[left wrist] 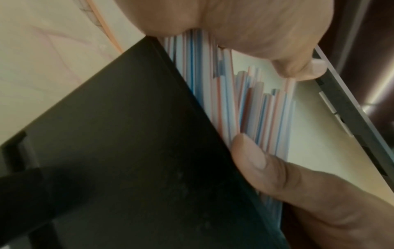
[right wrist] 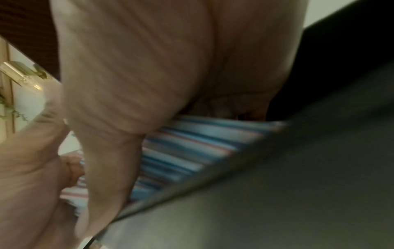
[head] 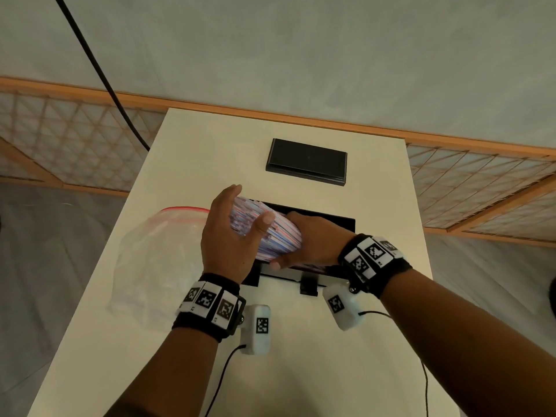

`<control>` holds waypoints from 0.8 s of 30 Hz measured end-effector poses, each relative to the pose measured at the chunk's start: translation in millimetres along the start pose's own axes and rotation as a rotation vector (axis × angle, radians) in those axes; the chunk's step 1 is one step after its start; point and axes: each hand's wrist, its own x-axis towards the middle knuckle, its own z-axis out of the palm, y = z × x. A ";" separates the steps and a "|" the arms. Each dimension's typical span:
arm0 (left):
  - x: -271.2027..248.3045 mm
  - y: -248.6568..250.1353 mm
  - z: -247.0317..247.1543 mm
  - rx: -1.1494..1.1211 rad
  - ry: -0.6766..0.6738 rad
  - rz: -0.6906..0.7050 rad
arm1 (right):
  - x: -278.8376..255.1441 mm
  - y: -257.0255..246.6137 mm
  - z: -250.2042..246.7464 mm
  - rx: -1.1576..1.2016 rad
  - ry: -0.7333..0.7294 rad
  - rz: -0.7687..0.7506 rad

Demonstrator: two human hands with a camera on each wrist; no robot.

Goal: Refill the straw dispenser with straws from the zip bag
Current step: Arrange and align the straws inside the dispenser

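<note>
Head view: both hands are curling around a bundle of striped straws (head: 270,233) over the open black straw dispenser (head: 334,221) at the surface's (head: 301,371) centre, the left hand (head: 231,236) gripping one end, the right hand (head: 313,239) the other. The zip bag (head: 156,260) is lying at nine o'clock, the black lid (head: 307,161) at twelve.

Left wrist view: the thumb (left wrist: 266,168) is pressing the straws (left wrist: 255,109) beside the dispenser wall (left wrist: 127,143).

Right wrist view: blurred fingers (right wrist: 127,84) are wrapping the straws (right wrist: 192,148).

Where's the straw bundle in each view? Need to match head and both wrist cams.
Head: bundle of striped straws at centre, gripped between left hand and right hand over the open black straw dispenser.
Left wrist: straws run down the middle, right of the dispenser's black wall.
Right wrist: straws at centre, under the palm, blurred.
Shared landmark: the dispenser's black edge beside the straws.
</note>
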 end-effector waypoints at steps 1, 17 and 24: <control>-0.2 -1.0 -0.3 -0.011 -0.001 0.000 | 1.4 -0.8 -2.6 0.017 -0.025 -0.006; -4.1 -13.3 1.0 -0.254 0.039 -0.080 | 18.8 13.8 -1.9 0.143 -0.136 -0.033; -5.8 -16.9 2.9 -0.275 0.049 -0.101 | 15.0 -0.9 -21.6 0.141 -0.178 -0.058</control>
